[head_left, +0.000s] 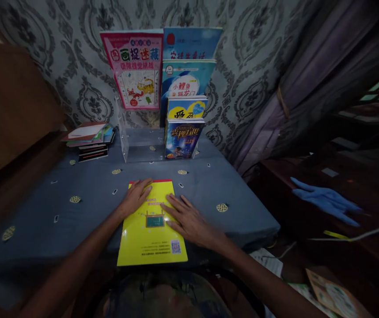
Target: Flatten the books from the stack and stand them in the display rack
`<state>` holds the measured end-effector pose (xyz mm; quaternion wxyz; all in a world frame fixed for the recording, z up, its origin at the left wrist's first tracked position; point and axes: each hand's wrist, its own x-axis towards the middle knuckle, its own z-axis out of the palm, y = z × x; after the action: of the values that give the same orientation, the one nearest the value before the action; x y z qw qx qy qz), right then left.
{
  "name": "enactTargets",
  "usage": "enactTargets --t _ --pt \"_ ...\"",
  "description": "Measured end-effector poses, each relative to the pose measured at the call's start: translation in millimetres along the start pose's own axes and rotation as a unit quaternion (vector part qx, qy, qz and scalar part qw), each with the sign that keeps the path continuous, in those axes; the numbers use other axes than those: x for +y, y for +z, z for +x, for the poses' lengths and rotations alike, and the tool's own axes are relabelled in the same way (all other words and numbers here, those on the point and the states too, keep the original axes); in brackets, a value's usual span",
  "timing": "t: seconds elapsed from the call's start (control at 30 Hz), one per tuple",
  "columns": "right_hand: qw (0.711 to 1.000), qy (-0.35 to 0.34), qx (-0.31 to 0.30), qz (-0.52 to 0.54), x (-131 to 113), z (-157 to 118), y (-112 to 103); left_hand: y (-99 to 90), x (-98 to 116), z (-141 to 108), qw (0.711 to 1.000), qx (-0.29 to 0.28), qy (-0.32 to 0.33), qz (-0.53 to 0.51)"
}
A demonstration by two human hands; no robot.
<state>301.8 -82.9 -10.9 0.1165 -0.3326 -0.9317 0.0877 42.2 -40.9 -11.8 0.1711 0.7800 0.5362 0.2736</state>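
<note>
Blue-grey patterned cloth (40, 201) is topped at its near edge by a yellow rectangular paperback (136, 240), on which left hand (138, 194) and right hand (189, 221) are laid palm-down, angled inward, fingers extended, nothing gripped.

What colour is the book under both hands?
The book is yellow, with a red strip along its far edge; clearest in the head view.

This appears to be a room in a home. Damask-patterned wall covering (249, 26) rises behind a bench (37, 194) draped with household cloth (242, 207) bearing yellow fruit-like prints. Cartoon-covered books (191, 75) stand in a clear rack (123, 139), a purplish curtain (265, 128) is tied back, and loose papers (333, 296) lie low beside the bench.
</note>
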Motion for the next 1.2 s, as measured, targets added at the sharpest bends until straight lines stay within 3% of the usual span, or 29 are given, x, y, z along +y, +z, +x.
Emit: enactTargets --t 0.17,0.3,0.5,0.63,0.7,0.83,0.93,1.03,1.13,1.2 --pt "0.994 -0.109 -0.01 0.028 -2 -58 -14 2.0 12 -18 1.0 -0.012 0.012 -0.003" --pt "0.993 -0.116 -0.023 0.012 -9 -73 -14 1.2 18 -23 1.0 -0.011 0.011 -0.013" --pt "0.996 -0.069 0.034 -0.043 -22 -57 1 -3.8 23 -22 0.999 -0.018 -0.004 -0.045" --pt "0.988 -0.103 0.107 -0.041 -19 -41 -6 -9.4 25 -20 0.992 -0.027 -0.025 -0.122" --pt "0.98 -0.136 0.141 -0.025 -17 -32 -17 -14.6 25 -18 0.977 -0.058 -0.064 -0.196" --pt "0.962 -0.163 0.213 0.053 -8 -9 -42 -31.8 21 -7 0.917 -0.111 -0.143 -0.356" --pt "0.946 -0.142 0.264 0.123 -1 9 -58 -47.9 12 3 0.858 -0.074 -0.149 -0.485" --pt "0.932 -0.055 0.313 0.175 5 29 -72 -61.9 5 7 0.808 -0.002 -0.135 -0.574" --pt "0.902 0.06 0.356 0.238 9 50 -85 -71.8 8 6 0.791 0.107 -0.104 -0.593" --pt "0.873 0.101 0.367 0.306 13 64 -94 -76.7 17 4 0.793 0.155 -0.09 -0.583"
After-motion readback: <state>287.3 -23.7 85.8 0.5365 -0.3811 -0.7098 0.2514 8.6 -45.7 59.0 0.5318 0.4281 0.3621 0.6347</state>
